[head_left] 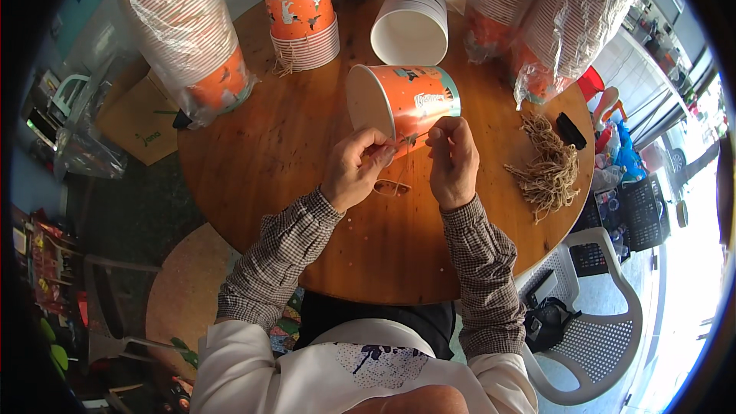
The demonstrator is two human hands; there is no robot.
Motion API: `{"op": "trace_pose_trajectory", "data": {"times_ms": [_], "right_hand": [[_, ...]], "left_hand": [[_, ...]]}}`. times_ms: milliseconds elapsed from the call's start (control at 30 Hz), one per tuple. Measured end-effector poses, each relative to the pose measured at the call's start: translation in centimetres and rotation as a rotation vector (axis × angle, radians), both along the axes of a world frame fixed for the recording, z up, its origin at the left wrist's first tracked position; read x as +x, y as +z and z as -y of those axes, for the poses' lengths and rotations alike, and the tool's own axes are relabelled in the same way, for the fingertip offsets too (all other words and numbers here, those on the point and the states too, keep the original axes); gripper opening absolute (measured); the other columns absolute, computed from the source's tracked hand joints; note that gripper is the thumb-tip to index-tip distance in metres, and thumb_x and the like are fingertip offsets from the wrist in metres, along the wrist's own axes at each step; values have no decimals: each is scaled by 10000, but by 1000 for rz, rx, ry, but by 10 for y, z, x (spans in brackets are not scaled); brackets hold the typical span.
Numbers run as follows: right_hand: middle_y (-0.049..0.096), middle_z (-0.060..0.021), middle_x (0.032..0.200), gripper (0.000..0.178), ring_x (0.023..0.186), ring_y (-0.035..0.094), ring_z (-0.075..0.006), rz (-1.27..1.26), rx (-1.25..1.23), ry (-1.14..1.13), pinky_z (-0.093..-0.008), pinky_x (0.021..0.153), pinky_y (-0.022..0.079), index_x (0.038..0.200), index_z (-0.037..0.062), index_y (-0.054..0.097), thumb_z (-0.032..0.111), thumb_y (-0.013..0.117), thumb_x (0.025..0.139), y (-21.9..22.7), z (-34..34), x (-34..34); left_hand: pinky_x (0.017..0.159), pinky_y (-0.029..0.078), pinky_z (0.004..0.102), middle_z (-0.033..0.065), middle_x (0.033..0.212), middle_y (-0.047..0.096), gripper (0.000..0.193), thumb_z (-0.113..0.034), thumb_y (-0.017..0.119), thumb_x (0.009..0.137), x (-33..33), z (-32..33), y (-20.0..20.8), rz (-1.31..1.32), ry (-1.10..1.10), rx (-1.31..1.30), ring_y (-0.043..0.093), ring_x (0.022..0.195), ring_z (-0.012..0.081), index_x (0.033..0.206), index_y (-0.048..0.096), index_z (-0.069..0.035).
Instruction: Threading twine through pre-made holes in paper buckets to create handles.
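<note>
Head view is showing the left hand (354, 169) and right hand (452, 161) pinching a thin string (406, 140) together against an empty orange paper tub (402, 103) lying just beyond them, with stacked white tubs (412, 21) farther off.

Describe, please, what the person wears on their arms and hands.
Both forearms are covered by long sleeves in a fine brown-and-white check, with buttoned cuffs closed at the wrists. The left hand and right hand are bare: no gloves, and no rings or watch that show.
</note>
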State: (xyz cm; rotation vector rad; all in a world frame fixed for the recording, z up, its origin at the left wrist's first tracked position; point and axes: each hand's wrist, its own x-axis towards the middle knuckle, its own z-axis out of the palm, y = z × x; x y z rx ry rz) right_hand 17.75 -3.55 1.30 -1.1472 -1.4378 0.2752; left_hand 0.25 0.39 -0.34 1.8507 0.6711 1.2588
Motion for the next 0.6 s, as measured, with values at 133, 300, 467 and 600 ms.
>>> {"op": "trace_pose_trajectory", "data": {"times_ms": [133,300,467,600], "right_hand": [[616,-96,861,54,740,597,-211,-73,-22,-6,-319,668,487,963,17,530,51,562,935,-3,-1,0],[637,-78,882,125,702,592,-147,-226,-93,103,-278,611,492,966,21,538,141,570,963,2,0,2],[642,-101,903,371,647,634,-137,-582,-392,395,-244,489,506,1084,7,509,366,500,994,20,9,5],[651,-142,952,438,613,652,-153,-688,-668,594,-235,457,503,1145,2,476,402,527,974,17,11,8]], "left_hand": [[675,494,264,79,871,618,36,2,605,887,1,-1,-1,-16,-12,2,610,756,145,909,585,24],[671,486,240,59,857,602,41,2,602,896,5,-2,-4,55,-12,-20,595,757,111,920,582,30],[681,475,210,26,849,583,43,-11,571,933,6,-2,-2,178,-30,-38,569,762,67,937,582,30],[733,487,212,15,884,577,80,-60,543,967,2,-2,0,206,-41,-64,572,788,67,978,580,10]]}}
